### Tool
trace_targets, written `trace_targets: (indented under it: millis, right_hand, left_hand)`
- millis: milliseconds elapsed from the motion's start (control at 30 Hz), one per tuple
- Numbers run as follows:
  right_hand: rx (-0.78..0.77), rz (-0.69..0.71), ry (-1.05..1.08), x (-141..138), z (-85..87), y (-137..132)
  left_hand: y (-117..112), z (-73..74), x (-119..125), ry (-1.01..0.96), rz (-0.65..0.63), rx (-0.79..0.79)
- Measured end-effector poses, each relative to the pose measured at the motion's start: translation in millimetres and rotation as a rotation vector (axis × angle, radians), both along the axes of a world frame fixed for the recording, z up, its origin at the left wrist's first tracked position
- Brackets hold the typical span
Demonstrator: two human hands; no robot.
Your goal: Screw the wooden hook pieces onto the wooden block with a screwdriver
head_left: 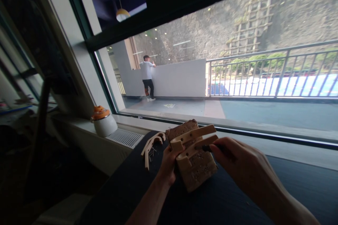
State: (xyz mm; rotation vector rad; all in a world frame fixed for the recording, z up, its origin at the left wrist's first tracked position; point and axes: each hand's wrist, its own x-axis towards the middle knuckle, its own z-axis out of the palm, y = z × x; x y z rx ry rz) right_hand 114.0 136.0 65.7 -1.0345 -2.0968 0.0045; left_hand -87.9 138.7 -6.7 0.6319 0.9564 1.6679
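Note:
A brown, pitted block (200,170) is tilted up above the dark table, and two pale wooden hook-shaped pieces (194,135) lie side by side across it. My left hand (169,163) is closed on the block's left side, with the fingers by the hooks' curved ends. My right hand (232,153) is closed around a dark tool (207,147), whose end meets the nearer wooden hook. The palm hides most of the tool, so I cannot tell its exact kind. More wooden hooks (151,144) lie left of the block, with several small metal screws or nails (151,153) beside them.
The dark table (290,179) stands against a window sill (277,158). A white jar with an orange top (105,122) sits on the ledge at left, near a vent grille (125,137). Beyond the glass, a person (147,74) stands at a white wall.

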Motion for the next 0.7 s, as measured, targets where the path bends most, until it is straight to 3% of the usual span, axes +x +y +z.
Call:
trace_targets:
  millis: [133, 300, 500, 700]
  right_hand:
    - [-0.149, 0.131, 0.035, 3, 0.6, -1]
    - [-0.187, 0.266, -0.069, 6, 3.7, -2]
    - [-0.155, 0.231, -0.064, 4, 0.0, 1]
    - [-0.101, 0.08, -0.093, 3, 2.6, -1]
  left_hand:
    - [2, -0.7, -3, -0.038, 0.026, -0.018]
    - [6, -3.7, -8, -0.049, 0.031, -0.024]
    - [4, 0.2, -11, -0.025, 0.042, 0.0]
    - [2, 0.6, -12, 0.013, 0.019, 0.045]
